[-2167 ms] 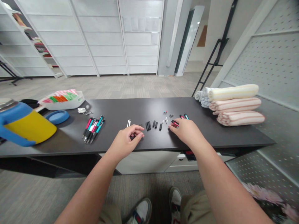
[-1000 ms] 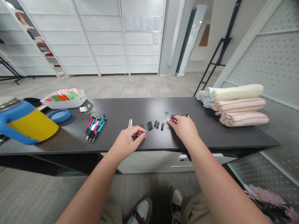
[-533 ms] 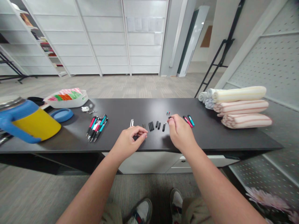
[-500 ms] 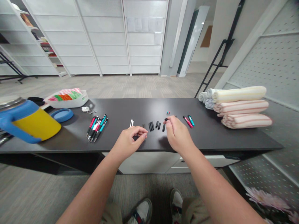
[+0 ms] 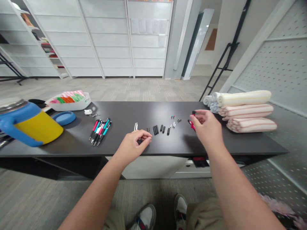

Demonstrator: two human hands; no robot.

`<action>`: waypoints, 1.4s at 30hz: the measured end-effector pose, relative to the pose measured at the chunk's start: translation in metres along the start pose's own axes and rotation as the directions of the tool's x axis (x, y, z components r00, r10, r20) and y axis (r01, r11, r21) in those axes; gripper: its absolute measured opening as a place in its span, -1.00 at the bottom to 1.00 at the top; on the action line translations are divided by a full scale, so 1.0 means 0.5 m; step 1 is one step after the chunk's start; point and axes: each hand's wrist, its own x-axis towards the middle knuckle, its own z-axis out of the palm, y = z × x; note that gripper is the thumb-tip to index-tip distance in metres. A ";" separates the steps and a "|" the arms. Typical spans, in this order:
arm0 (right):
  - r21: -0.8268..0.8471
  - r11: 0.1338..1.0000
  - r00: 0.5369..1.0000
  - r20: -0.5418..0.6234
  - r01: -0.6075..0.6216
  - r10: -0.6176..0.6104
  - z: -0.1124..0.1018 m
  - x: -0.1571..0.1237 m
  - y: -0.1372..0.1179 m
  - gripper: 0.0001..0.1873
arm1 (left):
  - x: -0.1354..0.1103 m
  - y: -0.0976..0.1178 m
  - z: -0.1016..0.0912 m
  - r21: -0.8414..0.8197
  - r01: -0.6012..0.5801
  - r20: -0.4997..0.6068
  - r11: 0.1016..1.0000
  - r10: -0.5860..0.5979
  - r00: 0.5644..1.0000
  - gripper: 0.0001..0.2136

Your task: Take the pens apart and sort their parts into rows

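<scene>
My left hand [image 5: 135, 142] rests at the table's front edge, fingers curled around a dark piece that is mostly hidden. White pen refills [image 5: 136, 126] stick out just beyond it. My right hand [image 5: 208, 127] hovers over the right side, pinching a small black and red pen part [image 5: 193, 113]. Just below those fingertips a red pen barrel [image 5: 191, 124] lies on the table, partly covered. Between my hands are several black pen grips [image 5: 155, 129], small springs [image 5: 179, 120], tiny white pieces [image 5: 174, 124] and small coloured bits [image 5: 172, 117].
Assembled pens [image 5: 99, 131] lie in a pile left of my left hand. Farther left stand a blue and yellow jug [image 5: 45, 127], its blue lid [image 5: 64, 118] and a white tray [image 5: 86, 101] of colourful packets. Rolled towels [image 5: 249, 111] are stacked at the right end of the dark table [image 5: 129, 110].
My right hand has moved right, from the black grips to the coloured barrels, uncovering the white pieces and springs. The teal barrel is now out of sight. My left hand stays put.
</scene>
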 end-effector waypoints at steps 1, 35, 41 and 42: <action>-0.047 0.998 0.998 -0.037 -0.047 0.045 -0.011 0.013 0.031 -0.58 | 0.000 0.000 0.000 -0.001 0.000 0.003 1.000 0.000 1.000 -0.86; -0.426 0.904 0.996 0.085 0.044 -0.009 -0.024 0.048 0.141 -0.69 | -0.007 0.002 0.005 0.045 -0.051 -0.006 0.998 0.051 0.999 -0.87; -0.425 0.889 0.972 -0.071 0.172 -0.222 -0.018 0.009 0.047 -0.69 | -0.012 0.010 0.008 0.053 -0.075 -0.058 0.996 0.078 0.995 -0.87; -0.393 0.894 0.961 -0.074 0.217 -0.266 -0.012 -0.003 0.024 -0.70 | -0.012 0.010 0.006 0.064 -0.077 -0.077 0.995 0.082 0.994 -0.87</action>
